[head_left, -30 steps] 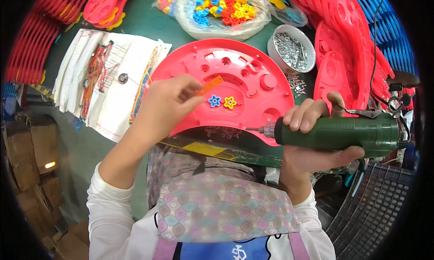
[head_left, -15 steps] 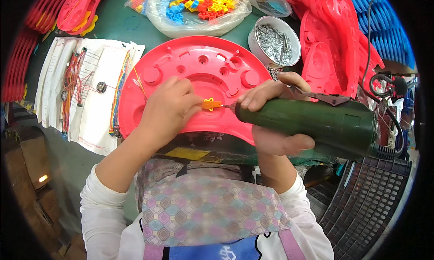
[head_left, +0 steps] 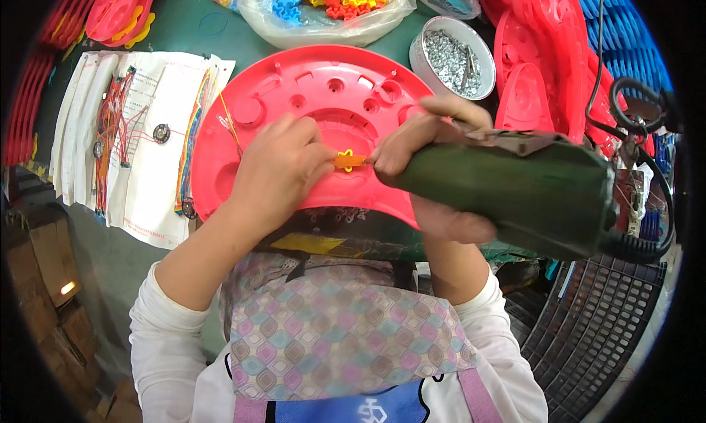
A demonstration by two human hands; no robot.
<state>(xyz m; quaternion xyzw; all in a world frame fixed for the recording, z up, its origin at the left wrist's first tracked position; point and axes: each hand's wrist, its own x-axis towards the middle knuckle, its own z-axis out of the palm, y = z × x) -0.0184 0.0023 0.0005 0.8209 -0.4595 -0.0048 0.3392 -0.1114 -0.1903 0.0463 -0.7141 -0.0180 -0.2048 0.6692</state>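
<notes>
My left hand (head_left: 283, 162) pinches a small orange plastic piece with a yellow star-shaped part (head_left: 348, 160) on it, over a red half-round plastic shell (head_left: 213, 155). In my right hand (head_left: 423, 147) is a dark green electric screwdriver (head_left: 507, 191), lying nearly level. Its front end points left at the orange piece and meets or almost meets it; my right fingers hide most of the tip. The shell has round bosses, holes and a curved recess, and thin wires come up at its left side.
A white bowl of screws (head_left: 452, 58) stands behind my right hand. At the back is a clear bag of coloured star pieces (head_left: 331, 30). Wired parts lie on paper sheets (head_left: 158, 180) at left. Red shells (head_left: 544, 48) and blue parts (head_left: 625, 41) are stacked right; a black crate (head_left: 588, 335) sits below.
The screwdriver's front end has come closer to the orange piece, and its metal bit no longer shows. Its body has tilted slightly. The table scene sits a little higher in view.
</notes>
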